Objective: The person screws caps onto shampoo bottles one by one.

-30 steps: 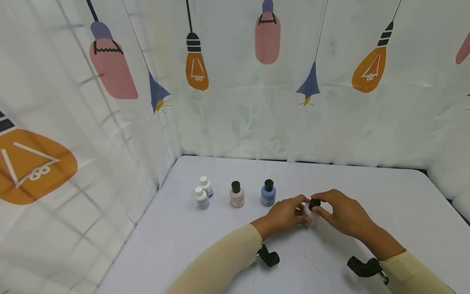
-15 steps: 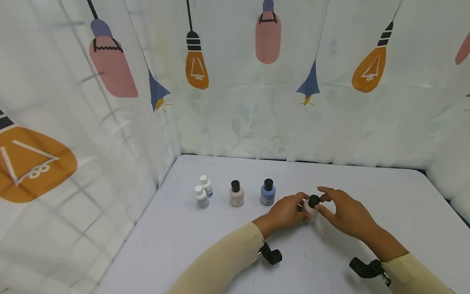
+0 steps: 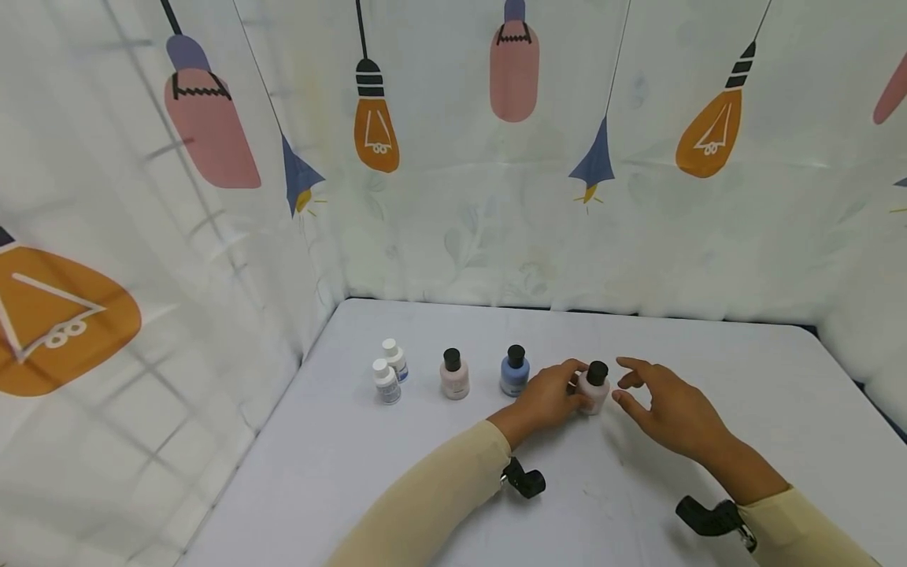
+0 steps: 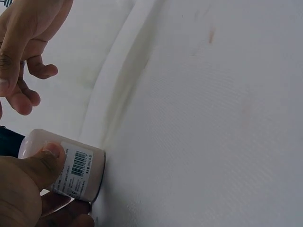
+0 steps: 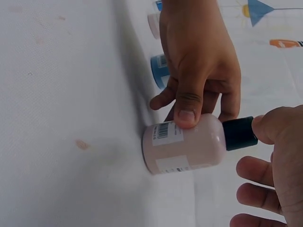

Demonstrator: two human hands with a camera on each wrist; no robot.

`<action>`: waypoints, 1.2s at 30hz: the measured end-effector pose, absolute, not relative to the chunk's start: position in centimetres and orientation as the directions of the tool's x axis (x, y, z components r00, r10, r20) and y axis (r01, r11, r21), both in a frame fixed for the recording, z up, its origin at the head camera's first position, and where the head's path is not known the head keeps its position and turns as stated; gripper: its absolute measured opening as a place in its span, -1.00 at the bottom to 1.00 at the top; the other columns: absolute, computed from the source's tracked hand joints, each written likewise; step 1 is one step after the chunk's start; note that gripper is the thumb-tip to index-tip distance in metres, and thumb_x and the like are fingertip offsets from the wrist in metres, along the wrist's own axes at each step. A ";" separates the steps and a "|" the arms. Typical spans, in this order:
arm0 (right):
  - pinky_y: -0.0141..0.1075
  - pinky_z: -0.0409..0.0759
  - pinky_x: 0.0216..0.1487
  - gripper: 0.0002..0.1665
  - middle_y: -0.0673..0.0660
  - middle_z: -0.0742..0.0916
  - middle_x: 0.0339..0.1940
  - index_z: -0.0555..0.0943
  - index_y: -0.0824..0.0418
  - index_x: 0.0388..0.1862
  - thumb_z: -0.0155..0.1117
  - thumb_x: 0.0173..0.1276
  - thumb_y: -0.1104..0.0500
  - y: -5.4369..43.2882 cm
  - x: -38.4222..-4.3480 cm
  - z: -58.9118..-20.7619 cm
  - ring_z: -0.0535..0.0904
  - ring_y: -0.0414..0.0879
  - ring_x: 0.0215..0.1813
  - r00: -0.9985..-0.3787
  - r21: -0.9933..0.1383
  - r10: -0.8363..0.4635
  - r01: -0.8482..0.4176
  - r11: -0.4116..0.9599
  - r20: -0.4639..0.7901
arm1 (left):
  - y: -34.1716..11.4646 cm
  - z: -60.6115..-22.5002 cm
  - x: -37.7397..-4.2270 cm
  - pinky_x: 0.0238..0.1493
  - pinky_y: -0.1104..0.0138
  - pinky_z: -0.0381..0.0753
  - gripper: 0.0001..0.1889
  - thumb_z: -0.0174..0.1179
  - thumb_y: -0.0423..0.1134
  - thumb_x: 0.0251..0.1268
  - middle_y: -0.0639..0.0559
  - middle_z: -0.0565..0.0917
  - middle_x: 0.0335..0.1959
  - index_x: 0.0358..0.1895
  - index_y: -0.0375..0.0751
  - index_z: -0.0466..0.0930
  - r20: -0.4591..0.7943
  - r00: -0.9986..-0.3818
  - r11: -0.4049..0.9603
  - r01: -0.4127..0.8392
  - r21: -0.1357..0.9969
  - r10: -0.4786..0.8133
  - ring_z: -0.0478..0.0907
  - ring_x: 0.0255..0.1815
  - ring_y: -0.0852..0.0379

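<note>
My left hand (image 3: pixel 546 398) holds a pale pink bottle (image 3: pixel 594 391) with a black cap, fingers around its side. The bottle is upright, slightly tilted in the head view, its base at or just above the table. A barcode label (image 4: pixel 78 165) shows beside the thumb in the left wrist view. My right hand (image 3: pixel 673 409) hovers to the right of the bottle with fingers spread and holds nothing. Its thumb comes up close to the black cap (image 5: pixel 240 133) in the right wrist view. Left of my left hand stands a blue bottle (image 3: pixel 515 375) with a black cap.
Farther left stands another pale pink bottle (image 3: pixel 454 378) with a black cap. Beyond it are two small white-capped bottles (image 3: pixel 386 386) close together. A white cloth covers the table (image 3: pixel 708 354); a printed curtain (image 3: pixel 453 236) hangs behind and on the left.
My right fingers have let go of the black cap and opened to the right of it. My left hand has moved the pale pink bottle slightly away and to the left.
</note>
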State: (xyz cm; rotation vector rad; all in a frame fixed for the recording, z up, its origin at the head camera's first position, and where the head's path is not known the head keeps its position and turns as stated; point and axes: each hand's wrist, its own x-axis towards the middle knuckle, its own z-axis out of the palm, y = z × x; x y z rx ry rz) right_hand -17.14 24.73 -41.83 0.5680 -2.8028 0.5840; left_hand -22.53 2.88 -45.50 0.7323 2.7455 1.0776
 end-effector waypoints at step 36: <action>-0.18 0.52 -0.38 -0.37 0.02 0.76 -0.07 0.46 0.24 0.41 0.36 0.47 0.03 25.0 -16.9 -41.9 0.60 -0.04 -0.26 -0.910 -0.347 -0.315 -0.397 0.850 0.269 | 3.8 -46.9 -23.3 0.09 0.39 0.57 -0.26 0.47 -0.07 0.27 0.10 0.70 0.13 0.48 0.00 0.36 0.104 -0.927 0.653 0.331 0.682 0.361 0.64 0.07 0.30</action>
